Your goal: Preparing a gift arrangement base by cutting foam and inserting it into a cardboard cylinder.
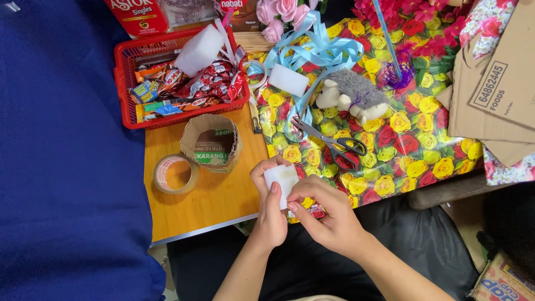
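Note:
Both my hands meet at the table's near edge around a small white foam block. My left hand cups it from the left, thumb on its front. My right hand pinches its right lower side with fingertips. Just beyond lie black-handled scissors on flower-printed wrapping paper. A grey and cream plush toy rests on the paper, with light blue ribbon and another white foam block beside it.
A red basket of snack packets holds a third foam block. A cardboard ring and a roll of clear tape sit on the wooden table. Cardboard boxes stand right; blue cloth lies left.

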